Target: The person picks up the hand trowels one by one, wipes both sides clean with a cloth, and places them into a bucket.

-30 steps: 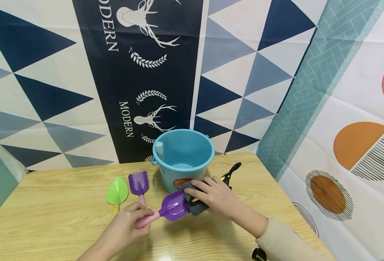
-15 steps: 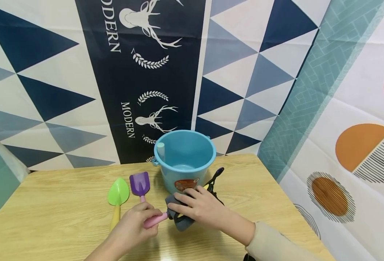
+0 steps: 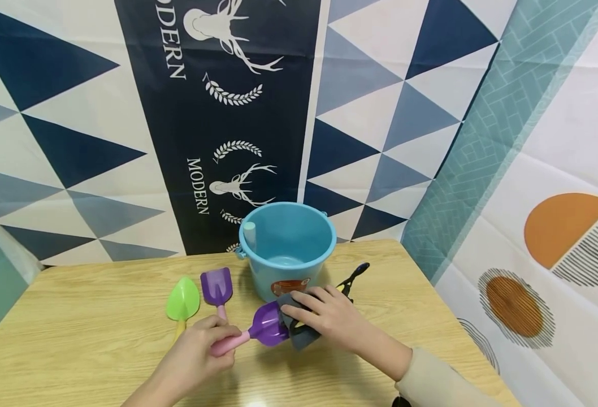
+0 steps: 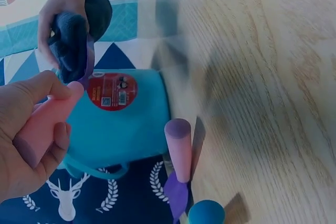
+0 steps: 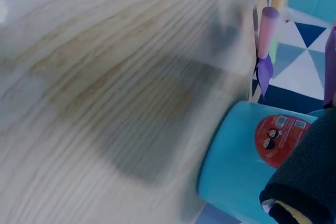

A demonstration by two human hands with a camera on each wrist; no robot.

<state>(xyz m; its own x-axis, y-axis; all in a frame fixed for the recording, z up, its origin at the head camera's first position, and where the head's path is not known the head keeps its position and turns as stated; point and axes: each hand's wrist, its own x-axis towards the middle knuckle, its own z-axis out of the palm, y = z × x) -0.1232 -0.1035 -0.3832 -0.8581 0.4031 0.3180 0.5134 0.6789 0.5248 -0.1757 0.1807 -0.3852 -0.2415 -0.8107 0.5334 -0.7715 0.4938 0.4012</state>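
Note:
My left hand (image 3: 202,349) grips the pink handle of a toy shovel (image 3: 267,324) with a purple blade, held above the table. Around the far part of that blade, my right hand (image 3: 329,317) holds a dark grey fabric wiper (image 3: 303,334) with yellow and black parts and a black stick-like end. Fabric covers the blade's tip. In the left wrist view, fingers and thumb wrap the pink handle (image 4: 50,121), and the bunched grey fabric (image 4: 71,45) lies against the blade. The right wrist view shows the wiper (image 5: 310,166) but hides the right hand.
Behind the hands stands a blue bucket (image 3: 264,278) with a pale blue rod-like piece (image 3: 250,234) at its left inner wall. Left of it, a second purple shovel (image 3: 217,285) and a green trowel (image 3: 183,298) lie on the wooden table (image 3: 85,339). Patterned cloth hangs behind.
My right hand slid the grey wiper left over the blade to the handle, then back right, so part of the purple blade shows again. The left hand shifted slightly right and back.

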